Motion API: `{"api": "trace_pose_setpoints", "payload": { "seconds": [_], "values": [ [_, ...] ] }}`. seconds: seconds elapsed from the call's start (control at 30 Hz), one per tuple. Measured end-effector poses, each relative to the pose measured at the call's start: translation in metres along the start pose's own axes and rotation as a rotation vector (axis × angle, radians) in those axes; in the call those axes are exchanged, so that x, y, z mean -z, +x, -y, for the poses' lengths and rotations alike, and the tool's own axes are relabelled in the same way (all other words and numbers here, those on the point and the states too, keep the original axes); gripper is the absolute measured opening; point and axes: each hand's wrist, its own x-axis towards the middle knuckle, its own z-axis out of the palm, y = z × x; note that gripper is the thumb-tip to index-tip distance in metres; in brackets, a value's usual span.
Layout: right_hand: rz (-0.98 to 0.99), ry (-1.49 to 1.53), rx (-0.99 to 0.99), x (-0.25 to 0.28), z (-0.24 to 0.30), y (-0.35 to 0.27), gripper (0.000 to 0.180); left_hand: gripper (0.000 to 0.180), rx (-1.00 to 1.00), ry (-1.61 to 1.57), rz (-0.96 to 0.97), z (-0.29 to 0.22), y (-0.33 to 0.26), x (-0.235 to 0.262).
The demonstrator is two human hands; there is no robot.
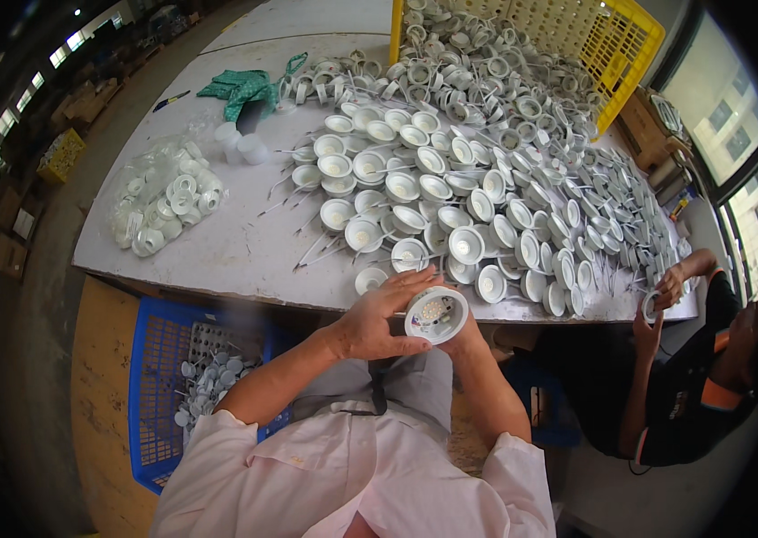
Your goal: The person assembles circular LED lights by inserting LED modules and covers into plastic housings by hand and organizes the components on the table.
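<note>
Both my hands meet just below the table's near edge on one white round lamp housing (435,314) whose open face shows small LED dots. My left hand (379,318) lies over its left side with fingers spread across the rim. My right hand (461,334) is mostly hidden under and behind the housing and supports it from the right. Rows of similar white housings with thin wires (424,197) cover the table right in front of my hands.
A grey table (217,251) carries a clear bag of white rings (164,202), a green cloth (240,90) and a yellow crate (603,40) spilling parts. A blue crate (150,386) with white parts stands at my left. Another person (675,377) sits at right holding a ring.
</note>
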Motion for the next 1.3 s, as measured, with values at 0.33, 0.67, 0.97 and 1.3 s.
{"api": "trace_pose_setpoints", "payload": {
  "seconds": [0.33,0.67,0.97,1.3],
  "values": [
    [-0.163,-0.502,0.270,-0.022,-0.027,-0.042,0.013,0.053,-0.060,0.345,-0.269,-0.003,-0.046,-0.007],
    [-0.217,-0.558,0.217,-0.019,-0.051,-0.029,0.014,0.039,-0.016,0.454,-0.436,0.009,-0.061,-0.023],
    [-0.252,-0.653,0.173,-0.007,-0.075,-0.021,0.016,0.040,0.214,0.270,-0.327,0.031,-0.092,-0.029],
    [-0.166,-1.545,0.698,0.005,-0.052,0.027,0.048,0.034,0.642,-0.366,-0.492,0.066,-0.127,-0.024]
  ]
}}
